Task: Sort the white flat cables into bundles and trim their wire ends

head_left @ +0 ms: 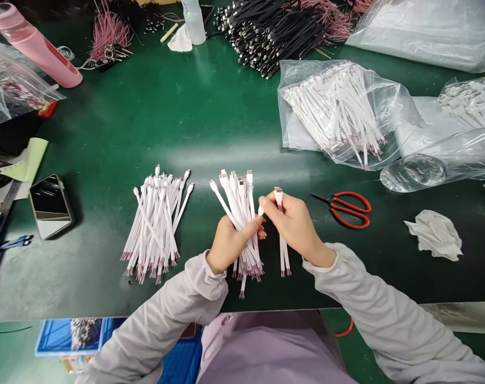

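Observation:
My left hand (235, 239) is closed round a bundle of short white cables (242, 205), their connectors pointing away from me and their pinkish wire ends toward me. Close beside it, my right hand (292, 221) grips a few white cables (282, 250), with a connector above the fingers. Its thumb and forefinger also pinch a white connector (261, 209) beside my left fingertips. To the left, a loose pile of similar white cables (156, 224) lies on the green table (146, 122).
Red-handled scissors (351, 209) and crumpled tissue (435, 234) lie right. Bagged white cables (338, 106) sit behind them. Black cables (270, 37) and a clear bottle (193, 21) are at the back. A phone (51, 207) and pink bottle (38, 48) are left.

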Demonstrator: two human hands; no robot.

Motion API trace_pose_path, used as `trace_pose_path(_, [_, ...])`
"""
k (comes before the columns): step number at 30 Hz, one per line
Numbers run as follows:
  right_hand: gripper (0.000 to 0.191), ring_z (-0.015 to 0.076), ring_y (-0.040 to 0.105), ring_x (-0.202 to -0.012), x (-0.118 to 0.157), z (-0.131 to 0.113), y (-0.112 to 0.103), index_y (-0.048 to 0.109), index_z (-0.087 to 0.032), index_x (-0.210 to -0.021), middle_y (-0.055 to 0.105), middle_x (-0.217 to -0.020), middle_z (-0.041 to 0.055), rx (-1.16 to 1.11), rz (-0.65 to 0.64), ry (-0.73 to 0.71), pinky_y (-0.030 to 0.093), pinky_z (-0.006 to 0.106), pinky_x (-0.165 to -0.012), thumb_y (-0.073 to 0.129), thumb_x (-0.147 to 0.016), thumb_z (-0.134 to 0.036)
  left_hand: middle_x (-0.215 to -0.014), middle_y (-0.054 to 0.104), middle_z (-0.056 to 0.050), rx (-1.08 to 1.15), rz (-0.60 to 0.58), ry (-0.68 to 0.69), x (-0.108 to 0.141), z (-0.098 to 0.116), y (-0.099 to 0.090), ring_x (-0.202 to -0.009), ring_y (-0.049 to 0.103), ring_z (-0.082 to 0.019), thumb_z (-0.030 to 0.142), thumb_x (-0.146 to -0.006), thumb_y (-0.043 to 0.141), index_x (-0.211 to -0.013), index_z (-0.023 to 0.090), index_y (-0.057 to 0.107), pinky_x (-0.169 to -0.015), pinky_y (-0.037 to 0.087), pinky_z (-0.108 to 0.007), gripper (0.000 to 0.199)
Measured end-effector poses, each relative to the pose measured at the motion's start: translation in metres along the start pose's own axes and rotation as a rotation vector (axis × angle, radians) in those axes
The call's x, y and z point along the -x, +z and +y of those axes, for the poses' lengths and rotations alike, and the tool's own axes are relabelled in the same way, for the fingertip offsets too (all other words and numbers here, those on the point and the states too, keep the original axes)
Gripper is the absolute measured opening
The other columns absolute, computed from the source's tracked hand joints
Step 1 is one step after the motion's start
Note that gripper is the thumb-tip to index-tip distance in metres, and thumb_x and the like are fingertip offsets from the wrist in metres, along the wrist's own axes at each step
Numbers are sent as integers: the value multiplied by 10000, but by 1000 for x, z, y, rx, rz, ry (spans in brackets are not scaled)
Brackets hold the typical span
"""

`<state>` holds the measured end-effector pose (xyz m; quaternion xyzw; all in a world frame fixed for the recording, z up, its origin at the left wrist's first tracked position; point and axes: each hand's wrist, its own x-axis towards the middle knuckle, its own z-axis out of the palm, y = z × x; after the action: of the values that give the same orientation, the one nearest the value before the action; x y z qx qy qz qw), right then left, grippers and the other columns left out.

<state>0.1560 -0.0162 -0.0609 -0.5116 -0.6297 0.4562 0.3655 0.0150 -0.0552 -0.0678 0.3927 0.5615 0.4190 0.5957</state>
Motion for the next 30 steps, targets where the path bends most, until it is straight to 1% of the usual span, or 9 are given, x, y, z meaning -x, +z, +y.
trace_pose_path(3, [464,77,298,-466,-1,4,-1,459,-185,-562,348,-494,-47,-143,-26,87,252,271,-489,510,-909,-489,-593,654,-24,-42,-14,16,0,-1,-1,-569,622,-142,380,-818,655,-642,137,633,-596,497,-237,301])
trace_pose_path(5, [422,64,280,-440,-2,4,-4,546,-170,-629,378,-515,-48,-306,-95,158,212,265,-449,551,-882,-508,-576,639,-16,-21,0,19,-1,-3,-2,-546,613,-141,399,-817,653,-645,142,623,-574,489,-240,311])
trace_pose_path(7, [341,52,261,-432,-3,3,-8,622,-155,-731,431,-559,-43,-402,-143,208,179,259,-426,623,-837,-480,-564,626,-8,3,8,15,-1,-4,-3,-527,610,-146,412,-814,652,-664,148,618,-551,486,-244,306])
trace_pose_path(9, [279,49,275,-444,-3,2,-10,672,-146,-828,490,-607,-28,-398,-155,221,183,254,-424,668,-804,-424,-558,620,-6,-1,5,21,-1,-5,-3,-522,610,-146,411,-818,646,-669,151,615,-548,486,-245,301])
trace_pose_path(11, [242,53,305,-465,-3,1,-11,695,-143,-859,518,-627,-18,-362,-153,202,212,251,-437,670,-801,-376,-552,616,-7,-23,12,24,-1,-4,-3,-518,608,-145,402,-818,643,-652,152,610,-546,483,-244,302])
trace_pose_path(13, [217,62,338,-487,-3,1,-11,704,-144,-850,530,-633,-11,-334,-156,188,239,250,-452,664,-802,-351,-550,616,-9,-38,28,18,0,-3,-2,-514,608,-149,395,-809,649,-644,155,606,-542,483,-246,294])
trace_pose_path(17, [228,77,381,-521,-3,3,-10,700,-141,-824,548,-650,2,-308,-150,197,268,251,-471,672,-790,-365,-540,615,-7,-65,42,20,1,-2,-1,-512,612,-154,385,-793,658,-628,162,597,-544,484,-249,284])
trace_pose_path(25, [230,85,402,-540,-1,2,-10,701,-141,-836,539,-649,4,-288,-145,197,294,251,-483,661,-793,-363,-534,618,-4,-55,37,25,0,-1,0,-504,620,-156,343,-796,644,-626,160,597,-536,489,-247,254])
trace_pose_path(30, [229,95,423,-551,-1,-2,-10,695,-147,-799,539,-637,3,-243,-128,179,320,258,-503,658,-790,-372,-534,619,-8,-56,39,38,0,0,0,-506,618,-157,351,-791,649,-605,162,595,-541,491,-251,270])
